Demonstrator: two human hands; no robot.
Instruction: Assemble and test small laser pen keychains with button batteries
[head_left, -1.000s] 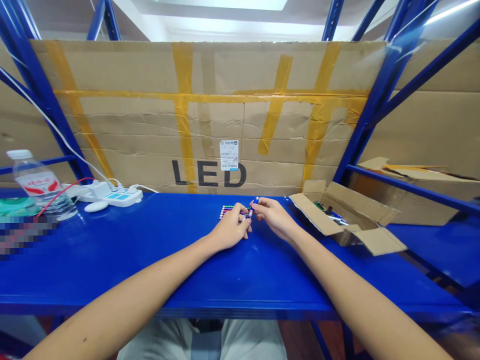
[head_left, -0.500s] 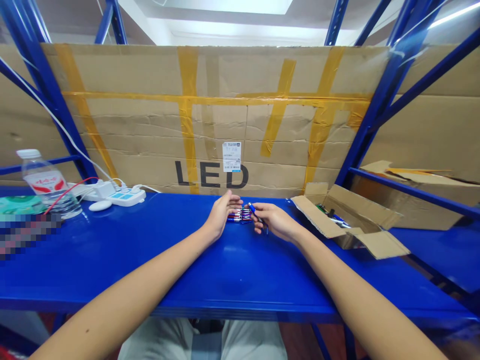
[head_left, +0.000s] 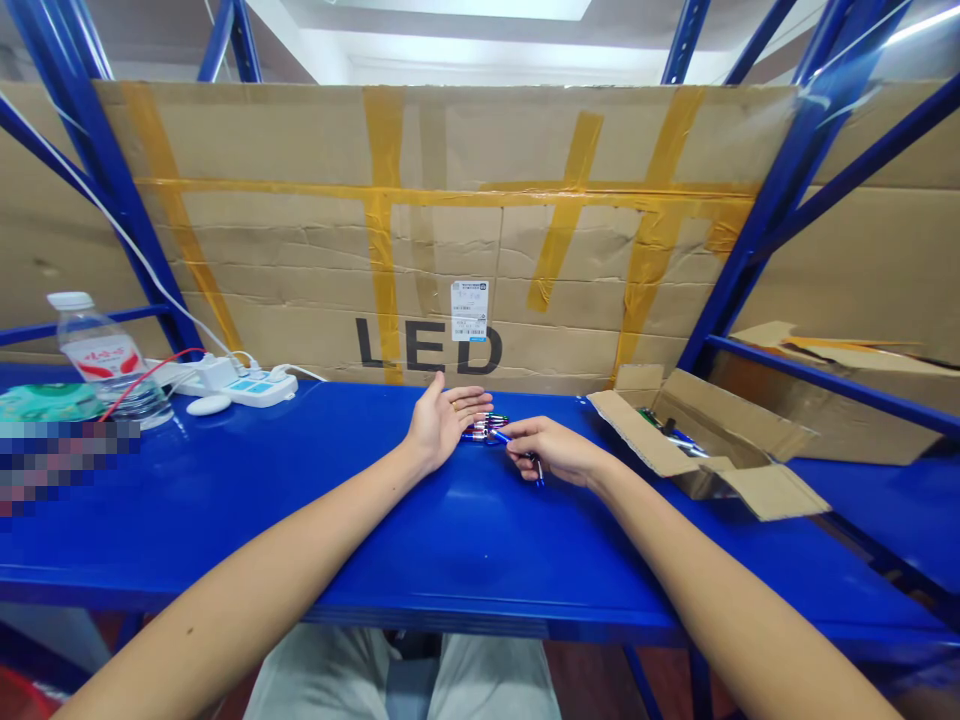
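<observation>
Several shiny pens in blue, red and green lie side by side on the blue table. My left hand stands on its edge along their left side, fingers stretched out over their far ends. From the right, my right hand pinches a blue pen between thumb and fingers. Its tip end points toward the row. A dark and blue piece, perhaps another pen, shows below the same fingers; how it is held I cannot make out.
On the right an open cardboard box holds pens. A water bottle, a green packet and a white power strip stand on the left. A large cardboard sheet rises behind the table between blue rack posts.
My right hand has tipped the blue pen lower, toward the row. The fingers of my left hand have straightened out to the right, and more of the pens shows. The view has shifted slightly.
</observation>
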